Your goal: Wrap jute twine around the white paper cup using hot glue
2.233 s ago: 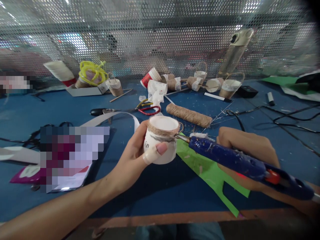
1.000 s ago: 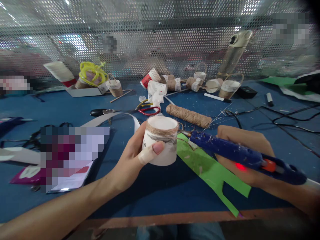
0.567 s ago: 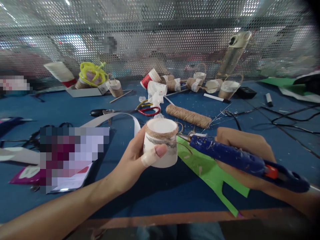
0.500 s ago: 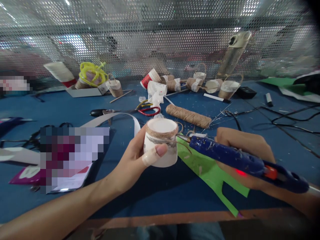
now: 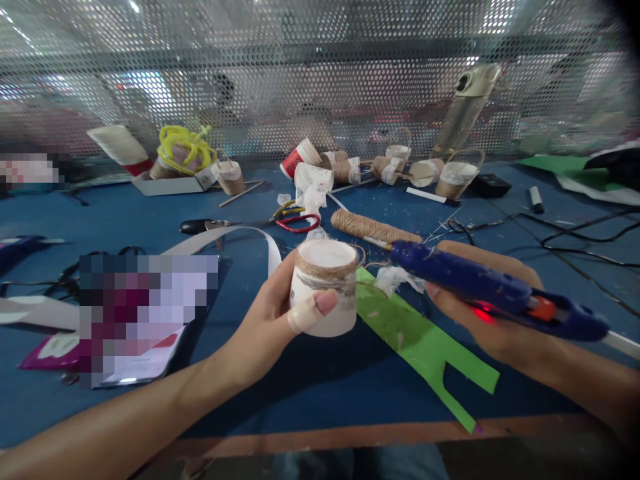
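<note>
My left hand (image 5: 280,303) is wrapped round a white paper cup (image 5: 327,320), its thumb bearing a bandage across the front. Brown jute twine (image 5: 333,272) runs round the cup's upper part, and a loose strand trails off to the right. In my right hand (image 5: 495,313) is a blue glue gun (image 5: 465,280) with a red light glowing near its grip. Its nozzle points left and stands apart from the cup. Behind the nozzle lies a roll of jute twine (image 5: 367,227). The fingers of my left hand behind the cup are hidden.
Green paper (image 5: 425,347) lies under the glue gun, near the table's front edge. Scissors (image 5: 297,222) and white lace (image 5: 314,197) are beyond the cup. Several twine-wrapped cups (image 5: 390,167) stand or lie at the back, by a bottle (image 5: 463,110). Black cables (image 5: 555,233) cross the right.
My right hand has drawn the glue gun up and to the right, so its nozzle has left the twine on the cup. The cup has shifted slightly right.
</note>
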`<act>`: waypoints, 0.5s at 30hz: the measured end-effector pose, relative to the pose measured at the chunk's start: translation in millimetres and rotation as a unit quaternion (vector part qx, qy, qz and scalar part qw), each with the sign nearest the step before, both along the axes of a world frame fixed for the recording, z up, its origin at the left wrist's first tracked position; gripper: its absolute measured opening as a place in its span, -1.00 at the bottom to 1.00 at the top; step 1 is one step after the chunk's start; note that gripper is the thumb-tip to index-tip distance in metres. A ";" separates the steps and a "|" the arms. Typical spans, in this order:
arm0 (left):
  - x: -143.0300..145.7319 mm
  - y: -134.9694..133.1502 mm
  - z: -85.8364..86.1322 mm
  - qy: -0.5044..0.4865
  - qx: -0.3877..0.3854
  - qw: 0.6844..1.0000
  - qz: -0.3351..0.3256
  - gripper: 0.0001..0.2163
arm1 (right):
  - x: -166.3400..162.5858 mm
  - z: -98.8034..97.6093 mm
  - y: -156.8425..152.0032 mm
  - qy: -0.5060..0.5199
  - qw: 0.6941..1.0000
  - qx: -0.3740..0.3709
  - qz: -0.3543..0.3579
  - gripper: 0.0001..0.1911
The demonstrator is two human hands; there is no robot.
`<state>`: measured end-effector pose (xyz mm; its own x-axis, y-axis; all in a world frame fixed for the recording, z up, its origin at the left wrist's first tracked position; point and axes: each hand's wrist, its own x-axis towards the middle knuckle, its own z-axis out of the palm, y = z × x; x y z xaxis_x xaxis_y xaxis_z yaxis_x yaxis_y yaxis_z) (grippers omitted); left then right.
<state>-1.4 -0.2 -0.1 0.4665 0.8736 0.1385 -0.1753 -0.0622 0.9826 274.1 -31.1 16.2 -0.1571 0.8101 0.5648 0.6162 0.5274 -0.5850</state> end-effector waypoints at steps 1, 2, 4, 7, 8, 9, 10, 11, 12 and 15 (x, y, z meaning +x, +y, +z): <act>0.9 -0.2 -0.1 0.000 -0.003 1.000 -0.001 -0.58 | -1.5 0.3 -0.4 0.010 1.000 0.002 -0.005 -0.82; 1.7 -0.4 -0.4 0.001 -0.005 1.000 -0.003 -0.59 | -3.3 0.8 -0.7 0.026 1.000 0.000 -0.006 -0.87; 3.5 -0.9 -1.0 0.007 -0.013 1.000 -0.007 -0.62 | -7.7 1.9 -0.7 0.065 0.997 -0.026 0.014 -0.95; 6.3 -1.9 -0.9 0.023 -0.025 0.999 -0.015 -0.62 | -14.8 0.3 0.6 0.131 0.985 -0.082 0.072 -0.74; 7.4 -2.2 -0.3 0.028 -0.028 0.999 -0.018 -0.61 | -16.8 -1.7 1.0 0.146 0.980 -0.098 0.087 -0.68; 8.5 -2.3 0.5 0.034 -0.031 0.999 -0.020 -0.60 | -18.5 -4.5 1.2 0.160 0.976 -0.111 0.099 -0.63; 9.7 -2.3 1.6 0.039 -0.033 0.998 -0.020 -0.59 | -19.8 -7.6 1.1 0.177 0.972 -0.112 0.108 -0.61; 10.7 -2.2 2.7 0.044 -0.035 0.998 -0.019 -0.59 | -20.7 -10.6 0.8 0.193 0.969 -0.107 0.109 -0.60; 11.5 -2.0 3.7 0.046 -0.037 0.998 -0.016 -0.58 | -20.9 -13.2 0.2 0.203 0.969 -0.096 0.107 -0.61; 12.6 -1.3 5.6 0.049 -0.043 0.998 -0.009 -0.58 | -18.6 -16.1 -2.6 0.180 0.977 -0.070 0.089 -0.59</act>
